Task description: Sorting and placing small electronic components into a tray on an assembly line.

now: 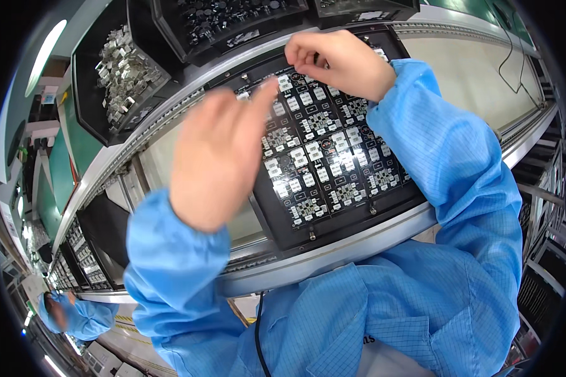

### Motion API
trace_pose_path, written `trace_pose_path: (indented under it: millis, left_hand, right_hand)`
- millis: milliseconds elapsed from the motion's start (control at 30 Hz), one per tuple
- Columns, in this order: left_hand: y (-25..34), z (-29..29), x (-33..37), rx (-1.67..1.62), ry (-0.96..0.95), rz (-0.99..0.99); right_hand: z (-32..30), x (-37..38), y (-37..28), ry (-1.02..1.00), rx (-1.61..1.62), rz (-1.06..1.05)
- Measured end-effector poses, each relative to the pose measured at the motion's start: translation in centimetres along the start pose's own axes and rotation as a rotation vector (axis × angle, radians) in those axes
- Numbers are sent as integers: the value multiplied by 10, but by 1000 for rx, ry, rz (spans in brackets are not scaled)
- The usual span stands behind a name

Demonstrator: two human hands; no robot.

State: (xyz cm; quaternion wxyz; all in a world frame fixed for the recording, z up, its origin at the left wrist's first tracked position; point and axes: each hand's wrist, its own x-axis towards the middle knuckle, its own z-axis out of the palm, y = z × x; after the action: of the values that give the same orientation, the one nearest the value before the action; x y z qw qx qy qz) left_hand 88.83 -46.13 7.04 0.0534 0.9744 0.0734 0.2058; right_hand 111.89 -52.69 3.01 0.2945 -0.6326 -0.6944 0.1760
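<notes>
A black carrier tray point(271, 229) lies in front of me on a conveyor and holds a panel of dark circuit boards point(308, 179) with many white square parts. My left hand point(217, 157) hangs over the tray's left side, smeared by motion. One of its fingers points toward the boards' upper left, and what it holds, if anything, cannot be made out. Over the far edge of the panel, my right hand point(339, 63) has its fingers curled and pressed together in a pinch. Whatever is between those fingertips is hidden.
Beyond the conveyor rail point(415, 218) stand a black bin of silvery metal parts point(122, 78) and a black bin of small dark round components point(223, 16). Another person in blue point(85, 317) is at the far left, near more board carriers point(85, 254). A black cable point(259, 339) hangs before me.
</notes>
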Motion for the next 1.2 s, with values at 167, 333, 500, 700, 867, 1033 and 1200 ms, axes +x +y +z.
trace_pose_path:
  millis: [167, 333, 500, 700, 867, 1033, 1200]
  left_hand:
    - [-64, 2, 62, 183, 202, 170]
    - [-84, 30, 121, 266, -108, -12]
    - [-91, 12, 111, 294, -325, -168]
    - [-87, 26, 121, 244, -210, -191]
    - [-87, 16, 116, 167, -128, -136]
    - [-111, 22, 103, 135, -167, -118]
    - [-112, 26, 99, 90, -180, -65]
  right_hand:
    - [6, 0, -9, 10, -138, -54]
    - [-4, -8, -6, -19, -158, 41]
    - [6, 3, -16, -8, -45, -8]
    - [-1, -2, -14, -28, -104, 48]
    - [-29, 11, -19, 195, 52, -95]
    - [-77, 28, -23, 574, 16, -17]
    - [-99, 44, 37, 434, -182, 57]
